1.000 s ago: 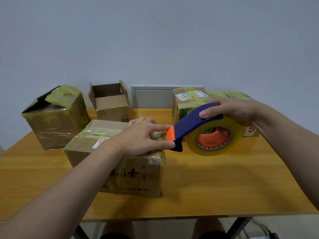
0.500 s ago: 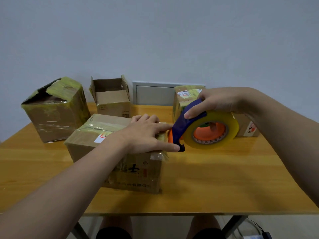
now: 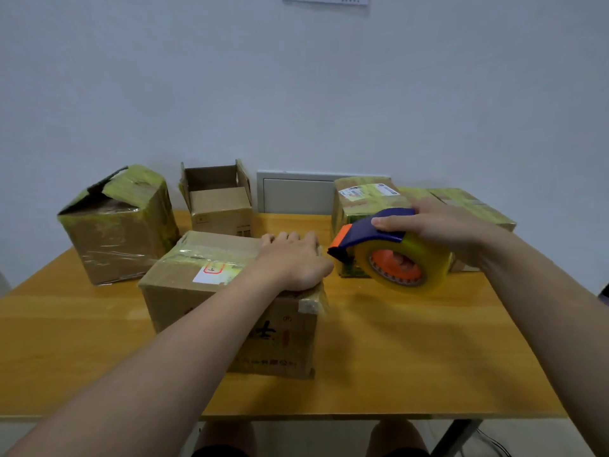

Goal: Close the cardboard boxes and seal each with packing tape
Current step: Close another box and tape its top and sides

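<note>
a closed cardboard box [image 3: 204, 285] is sitting at the near middle of the wooden counter [image 3: 412, 351], with old tape wrinkling across its top. behind it a small box [image 3: 219, 206] is standing open, showing only bare cardboard inside. a taped box [image 3: 115, 232] is sitting at far left, and more taped boxes [image 3: 365, 196] are sitting at far right. a pale wall [image 3: 296, 94] is rising behind. the left hand [image 3: 293, 262] is pressing flat, fingers together, on the near box's right end. the right hand [image 3: 438, 222] is gripping the tape dispenser [image 3: 395, 258] just right of that box.
</note>
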